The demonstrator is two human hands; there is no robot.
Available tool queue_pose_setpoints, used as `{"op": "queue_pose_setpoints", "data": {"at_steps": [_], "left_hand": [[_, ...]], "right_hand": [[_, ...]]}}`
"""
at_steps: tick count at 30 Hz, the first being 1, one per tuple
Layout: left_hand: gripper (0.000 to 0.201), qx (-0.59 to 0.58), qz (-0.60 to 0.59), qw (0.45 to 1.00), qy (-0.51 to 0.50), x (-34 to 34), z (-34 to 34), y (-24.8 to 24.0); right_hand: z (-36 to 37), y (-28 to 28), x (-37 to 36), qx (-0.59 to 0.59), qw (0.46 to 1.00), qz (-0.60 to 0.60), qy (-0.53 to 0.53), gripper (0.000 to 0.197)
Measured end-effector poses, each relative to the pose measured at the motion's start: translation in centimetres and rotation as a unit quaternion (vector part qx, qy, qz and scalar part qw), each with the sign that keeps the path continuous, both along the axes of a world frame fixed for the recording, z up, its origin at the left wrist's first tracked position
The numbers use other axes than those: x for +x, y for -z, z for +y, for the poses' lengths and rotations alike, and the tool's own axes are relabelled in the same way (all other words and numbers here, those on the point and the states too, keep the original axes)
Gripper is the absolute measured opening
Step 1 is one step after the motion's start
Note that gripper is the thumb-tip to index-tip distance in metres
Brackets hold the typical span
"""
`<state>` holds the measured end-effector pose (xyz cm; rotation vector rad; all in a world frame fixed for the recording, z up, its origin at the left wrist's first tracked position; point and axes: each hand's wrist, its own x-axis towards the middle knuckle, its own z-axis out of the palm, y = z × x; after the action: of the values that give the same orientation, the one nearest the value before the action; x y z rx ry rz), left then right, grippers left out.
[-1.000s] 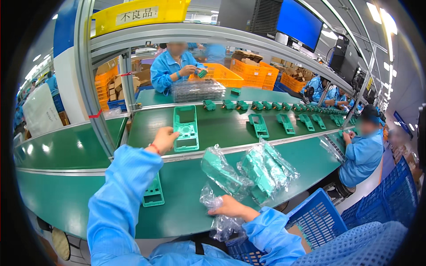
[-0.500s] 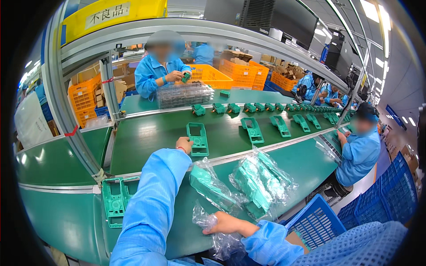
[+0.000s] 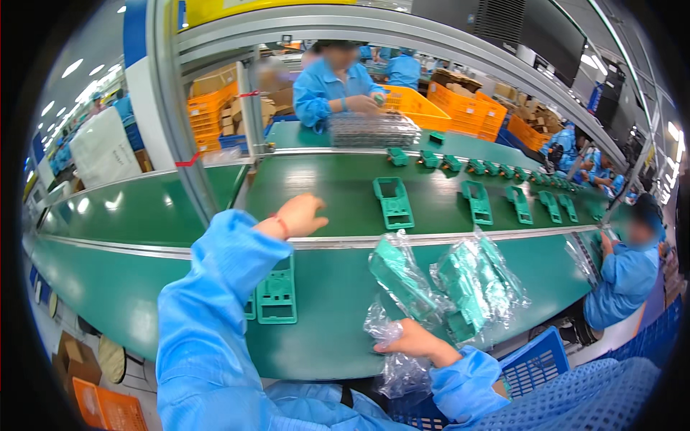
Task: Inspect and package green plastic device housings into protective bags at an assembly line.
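The left hand (image 3: 298, 215) is over the belt (image 3: 316, 187), fingers loosely curled, holding nothing. The right hand (image 3: 413, 337), on the belt's near side, grips a crumpled clear bag (image 3: 404, 373). A green housing (image 3: 394, 205) lies on the belt by its near edge. Bagged parts (image 3: 471, 287) lie this side of the belt; a co-worker (image 3: 327, 86) is beyond it.

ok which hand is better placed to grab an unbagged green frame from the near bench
Probably the left hand: it looks empty and is nearer the green frame beside its sleeve, while the right hand holds crumpled clear plastic.
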<state>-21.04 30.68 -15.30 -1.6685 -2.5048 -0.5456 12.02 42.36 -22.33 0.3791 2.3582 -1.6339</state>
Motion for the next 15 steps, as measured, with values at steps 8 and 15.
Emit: {"op": "queue_pose_setpoints", "data": {"at_steps": [8, 15], "left_hand": [[0.038, -0.161, -0.008, 0.966, -0.204, 6.8, -15.8, 2.7], [0.03, -0.021, -0.003, 0.958, -0.285, 8.7, -16.3, 8.7]], "right_hand": [[-0.9, -1.9, 0.1, 0.06, 0.997, 0.034, -0.031, 0.048], [0.1, 0.2, 0.8, 0.013, 0.983, 0.135, 0.123, 0.029]]}}
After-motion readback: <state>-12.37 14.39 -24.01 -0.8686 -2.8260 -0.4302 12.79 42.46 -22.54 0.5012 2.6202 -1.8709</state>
